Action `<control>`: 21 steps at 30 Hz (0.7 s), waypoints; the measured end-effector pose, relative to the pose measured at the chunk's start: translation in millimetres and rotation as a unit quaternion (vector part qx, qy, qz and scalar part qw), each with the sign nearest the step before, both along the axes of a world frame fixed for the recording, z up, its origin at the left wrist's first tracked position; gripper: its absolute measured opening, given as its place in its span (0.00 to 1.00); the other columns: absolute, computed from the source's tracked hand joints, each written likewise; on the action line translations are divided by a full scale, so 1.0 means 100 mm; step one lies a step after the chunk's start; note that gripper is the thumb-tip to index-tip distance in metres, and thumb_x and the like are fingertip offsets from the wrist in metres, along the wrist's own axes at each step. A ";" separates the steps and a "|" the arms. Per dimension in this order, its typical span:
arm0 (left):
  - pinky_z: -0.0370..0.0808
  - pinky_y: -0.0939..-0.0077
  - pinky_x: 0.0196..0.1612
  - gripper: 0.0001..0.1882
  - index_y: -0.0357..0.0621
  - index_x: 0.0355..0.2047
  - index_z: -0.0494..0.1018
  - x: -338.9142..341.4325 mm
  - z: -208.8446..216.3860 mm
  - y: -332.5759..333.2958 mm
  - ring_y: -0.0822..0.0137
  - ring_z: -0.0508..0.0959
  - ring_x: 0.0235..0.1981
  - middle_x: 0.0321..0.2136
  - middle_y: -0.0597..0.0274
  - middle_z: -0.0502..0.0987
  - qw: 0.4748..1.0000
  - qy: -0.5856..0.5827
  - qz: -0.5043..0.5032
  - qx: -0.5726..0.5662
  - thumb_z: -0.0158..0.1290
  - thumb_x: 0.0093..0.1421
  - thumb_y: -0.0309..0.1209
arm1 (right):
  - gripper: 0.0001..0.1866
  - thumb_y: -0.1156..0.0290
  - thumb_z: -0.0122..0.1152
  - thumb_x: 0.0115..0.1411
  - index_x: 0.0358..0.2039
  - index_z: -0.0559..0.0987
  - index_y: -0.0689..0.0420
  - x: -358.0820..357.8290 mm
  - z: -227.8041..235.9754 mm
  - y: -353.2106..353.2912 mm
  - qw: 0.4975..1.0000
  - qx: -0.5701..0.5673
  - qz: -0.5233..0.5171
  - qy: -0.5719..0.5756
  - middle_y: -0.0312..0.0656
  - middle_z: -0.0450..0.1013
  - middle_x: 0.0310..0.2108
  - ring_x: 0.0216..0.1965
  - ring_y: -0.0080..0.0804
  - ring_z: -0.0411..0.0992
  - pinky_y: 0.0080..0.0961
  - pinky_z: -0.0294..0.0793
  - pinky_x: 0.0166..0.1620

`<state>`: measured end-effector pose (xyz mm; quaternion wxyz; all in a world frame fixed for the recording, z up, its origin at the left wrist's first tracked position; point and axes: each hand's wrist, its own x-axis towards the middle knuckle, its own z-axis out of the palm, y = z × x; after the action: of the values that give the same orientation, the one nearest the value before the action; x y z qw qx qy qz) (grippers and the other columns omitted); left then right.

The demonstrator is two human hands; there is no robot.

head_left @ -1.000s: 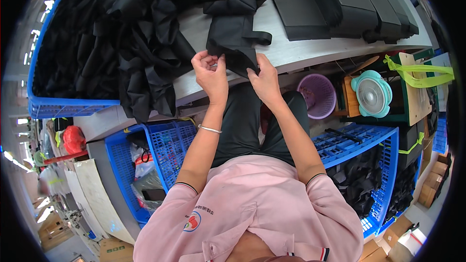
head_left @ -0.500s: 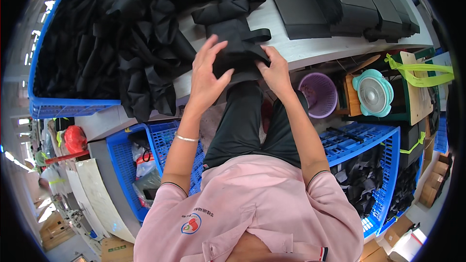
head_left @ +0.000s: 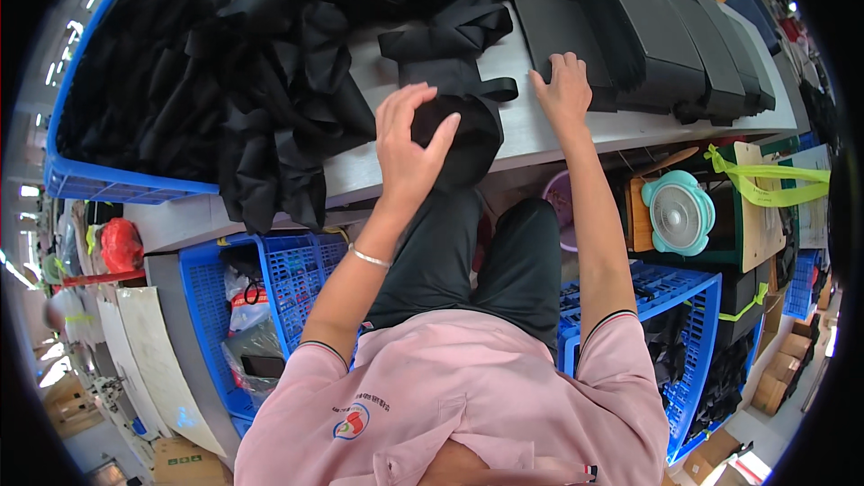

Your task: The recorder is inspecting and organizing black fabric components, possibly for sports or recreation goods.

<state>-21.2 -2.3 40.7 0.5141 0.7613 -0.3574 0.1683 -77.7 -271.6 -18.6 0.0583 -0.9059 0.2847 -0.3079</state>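
Note:
A black fabric bag [head_left: 470, 139] with a loop handle lies at the near edge of the table, its round opening toward me. My left hand [head_left: 409, 144] is at the left side of that opening, thumb and fingers apart in a curve; whether it touches the cloth is hard to tell. Over to the right, my right hand [head_left: 565, 94] is open on the near part of a flat black panel [head_left: 562, 22], fingers forward and thumb to the left. Neither hand has anything visibly gripped.
A big heap of black fabric pieces [head_left: 180, 81] fills a blue crate [head_left: 126, 182] at the left. Stacked black panels [head_left: 643, 22] stand at the right of the table. Below are a purple basket [head_left: 562, 207], a turquoise fan [head_left: 681, 213] and blue crates [head_left: 693, 369] beside my legs.
My right hand has left the bag and moved right to the flat black panel. The bag's opening now gapes wider, with my left hand still beside it. The view has shifted slightly.

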 end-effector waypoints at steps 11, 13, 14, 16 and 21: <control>0.70 0.71 0.59 0.25 0.36 0.59 0.68 -0.76 -0.05 0.27 0.66 0.73 0.56 0.56 0.55 0.72 0.782 0.483 -0.358 -0.165 0.50 0.70 0.42 | 0.09 0.70 0.62 0.59 0.23 0.73 0.56 -0.57 0.77 0.76 0.978 -0.166 -0.052 -0.113 0.40 0.69 0.27 0.31 0.39 0.72 0.34 0.74 0.29; 0.64 0.67 0.64 0.35 0.39 0.67 0.59 -0.90 -0.19 0.18 0.64 0.66 0.62 0.62 0.55 0.65 0.683 0.574 -0.413 -0.184 0.44 0.70 0.53 | 0.07 0.74 0.62 0.58 0.25 0.74 0.57 -1.02 0.80 1.29 0.992 -0.095 -0.030 -0.083 0.41 0.69 0.27 0.30 0.40 0.72 0.35 0.73 0.31; 0.60 0.65 0.66 0.41 0.40 0.70 0.53 -0.99 -0.27 0.15 0.63 0.63 0.65 0.65 0.54 0.61 0.636 0.618 -0.420 -0.190 0.40 0.70 0.59 | 0.03 0.76 0.62 0.58 0.29 0.76 0.58 -1.22 0.80 1.53 0.995 -0.033 0.010 -0.092 0.43 0.72 0.29 0.31 0.42 0.73 0.35 0.73 0.34; 0.56 0.63 0.68 0.44 0.47 0.72 0.49 -1.13 -0.42 0.14 0.65 0.61 0.65 0.67 0.62 0.58 0.558 0.677 -0.441 -0.190 0.37 0.67 0.65 | 0.03 0.77 0.60 0.60 0.33 0.77 0.62 -1.57 0.76 1.96 0.984 0.113 0.074 -0.113 0.51 0.75 0.43 0.43 0.49 0.75 0.38 0.74 0.46; 0.63 0.65 0.64 0.41 0.55 0.63 0.64 -1.39 -0.71 0.24 0.68 0.66 0.62 0.58 0.67 0.69 0.461 0.794 -0.368 -0.145 0.43 0.60 0.69 | 0.06 0.73 0.49 0.70 0.42 0.70 0.63 -2.15 0.64 2.48 0.897 0.412 0.158 -0.034 0.56 0.70 0.58 0.43 0.46 0.75 0.31 0.73 0.48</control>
<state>-160.0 21.7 -29.8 0.6929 0.2785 -0.0124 -0.6650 -292.8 -23.6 45.4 0.4841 -0.8229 0.2368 -0.1802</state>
